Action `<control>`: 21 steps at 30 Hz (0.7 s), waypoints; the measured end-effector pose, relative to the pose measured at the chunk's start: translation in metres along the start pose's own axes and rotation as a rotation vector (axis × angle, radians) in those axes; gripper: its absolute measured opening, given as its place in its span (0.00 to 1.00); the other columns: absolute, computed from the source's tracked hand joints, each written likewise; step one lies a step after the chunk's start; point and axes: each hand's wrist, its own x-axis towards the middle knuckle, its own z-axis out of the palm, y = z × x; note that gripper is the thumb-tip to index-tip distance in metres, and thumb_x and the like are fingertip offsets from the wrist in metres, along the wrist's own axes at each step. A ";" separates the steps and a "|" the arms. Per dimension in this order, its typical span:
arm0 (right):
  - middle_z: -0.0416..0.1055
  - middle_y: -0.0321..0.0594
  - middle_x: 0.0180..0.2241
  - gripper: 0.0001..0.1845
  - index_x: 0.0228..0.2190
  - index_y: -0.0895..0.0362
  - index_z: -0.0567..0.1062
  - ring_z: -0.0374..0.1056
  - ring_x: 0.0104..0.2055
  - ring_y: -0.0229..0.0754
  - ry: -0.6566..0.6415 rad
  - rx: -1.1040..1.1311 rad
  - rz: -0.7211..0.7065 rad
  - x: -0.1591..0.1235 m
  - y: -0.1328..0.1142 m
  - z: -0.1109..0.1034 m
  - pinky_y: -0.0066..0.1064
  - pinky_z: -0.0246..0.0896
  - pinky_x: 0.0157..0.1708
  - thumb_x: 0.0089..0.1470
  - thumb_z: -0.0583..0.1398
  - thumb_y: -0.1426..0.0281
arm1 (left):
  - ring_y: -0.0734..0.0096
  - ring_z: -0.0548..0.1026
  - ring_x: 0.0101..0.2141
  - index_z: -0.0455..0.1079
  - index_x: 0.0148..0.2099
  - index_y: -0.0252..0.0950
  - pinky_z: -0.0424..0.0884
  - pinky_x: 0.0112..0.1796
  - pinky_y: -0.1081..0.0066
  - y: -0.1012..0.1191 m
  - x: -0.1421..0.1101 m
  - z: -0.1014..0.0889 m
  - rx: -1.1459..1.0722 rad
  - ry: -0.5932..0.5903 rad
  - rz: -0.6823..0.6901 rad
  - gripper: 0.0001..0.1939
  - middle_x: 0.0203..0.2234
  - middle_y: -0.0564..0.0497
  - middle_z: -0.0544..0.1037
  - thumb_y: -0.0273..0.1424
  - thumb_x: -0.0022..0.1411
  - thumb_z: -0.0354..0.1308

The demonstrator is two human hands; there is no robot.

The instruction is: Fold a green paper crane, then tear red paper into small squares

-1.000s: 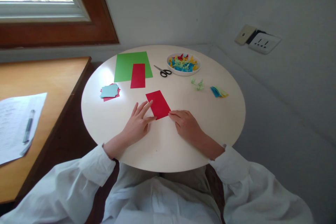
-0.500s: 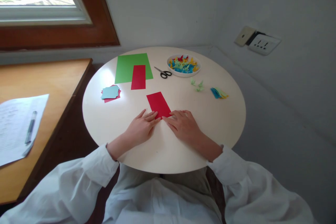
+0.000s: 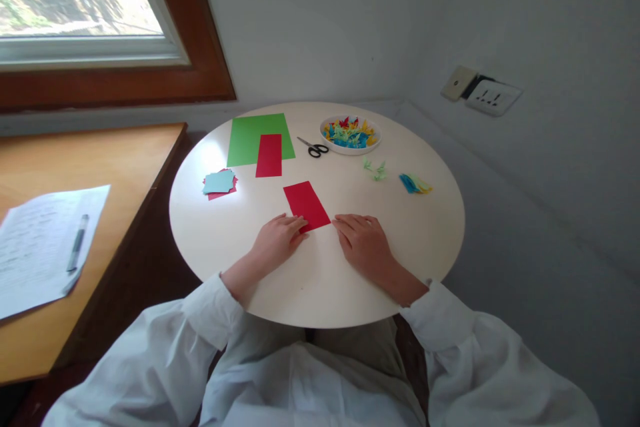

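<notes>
A red paper rectangle lies slanted on the round white table in front of me. My left hand is at its lower left corner, fingers on top and thumb by the near edge, closed on the paper. Just beyond the lower right corner rests my right hand, palm down with fingers stretched out, nothing visible in it. Whether its fingertips touch the paper's corner is hard to tell. A second red rectangle lies farther back, overlapping a green sheet.
Black-handled scissors lie beside a white dish of colourful folded paper pieces. Pale green cutouts and blue-yellow strips are at right. Small light-blue cards lie stacked at left. A wooden desk bears written paper and a pen.
My right hand has slid right, off the red paper's near edge, uncovering its lower right corner. My left hand stays at the paper. The camera view has shifted slightly.
</notes>
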 end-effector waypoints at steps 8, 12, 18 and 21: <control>0.74 0.49 0.44 0.15 0.44 0.60 0.71 0.68 0.46 0.46 0.079 0.109 0.025 0.000 0.004 0.002 0.41 0.60 0.45 0.58 0.50 0.73 | 0.62 0.76 0.40 0.71 0.45 0.33 0.72 0.42 0.64 0.003 0.006 0.002 0.059 0.018 0.027 0.13 0.40 0.44 0.78 0.26 0.63 0.48; 0.73 0.50 0.45 0.16 0.45 0.60 0.71 0.68 0.47 0.46 0.086 0.145 0.009 0.004 0.003 0.005 0.42 0.62 0.47 0.57 0.50 0.74 | 0.60 0.76 0.40 0.71 0.44 0.31 0.71 0.43 0.62 0.002 0.007 0.004 0.147 -0.013 0.113 0.13 0.40 0.41 0.78 0.24 0.62 0.47; 0.72 0.49 0.46 0.17 0.46 0.59 0.71 0.67 0.48 0.45 0.064 0.206 -0.021 0.015 -0.001 0.012 0.42 0.62 0.49 0.56 0.52 0.76 | 0.60 0.76 0.37 0.71 0.41 0.30 0.72 0.41 0.61 0.002 0.009 0.003 0.165 -0.052 0.136 0.12 0.36 0.40 0.78 0.23 0.61 0.47; 0.72 0.49 0.45 0.16 0.45 0.58 0.72 0.67 0.48 0.44 0.057 0.221 -0.014 0.020 -0.002 0.016 0.41 0.62 0.48 0.55 0.54 0.75 | 0.61 0.76 0.35 0.71 0.40 0.31 0.72 0.39 0.63 0.000 0.009 0.003 0.169 -0.058 0.145 0.11 0.34 0.41 0.78 0.21 0.58 0.48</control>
